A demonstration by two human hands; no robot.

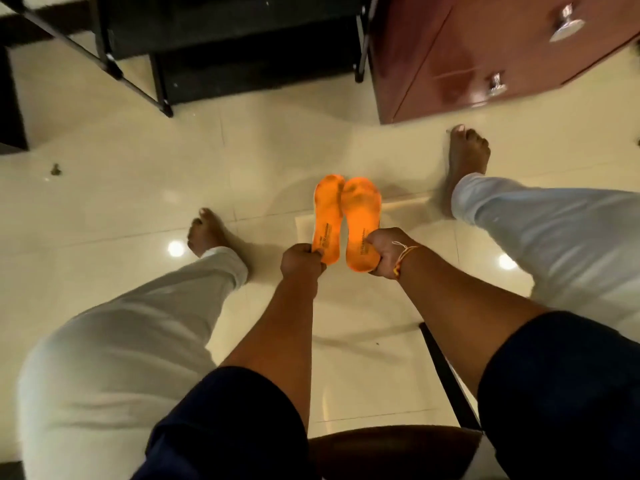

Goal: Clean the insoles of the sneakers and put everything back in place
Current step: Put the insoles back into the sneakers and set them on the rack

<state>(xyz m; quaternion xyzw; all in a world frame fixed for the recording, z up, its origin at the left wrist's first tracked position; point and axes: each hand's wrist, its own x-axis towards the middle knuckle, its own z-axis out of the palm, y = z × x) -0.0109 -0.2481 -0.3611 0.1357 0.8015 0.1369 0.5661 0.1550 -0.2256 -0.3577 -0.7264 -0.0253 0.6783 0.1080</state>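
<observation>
Two orange insoles hang side by side above the tiled floor, toes pointing away from me, both smudged with dark dirt near the toe. My left hand (pixel 302 261) pinches the heel end of the left insole (pixel 327 216). My right hand (pixel 387 251), with a thread band at the wrist, grips the heel of the right insole (pixel 362 220). The toe ends of the two insoles touch. No sneakers are in view.
I sit on a dark chair (pixel 394 448) with legs spread and bare feet on the glossy cream floor (pixel 138 161). A black metal rack (pixel 221 46) stands ahead at the left, a red-brown cabinet with metal knobs (pixel 502 50) ahead at the right. A small dark scrap (pixel 55 170) lies far left.
</observation>
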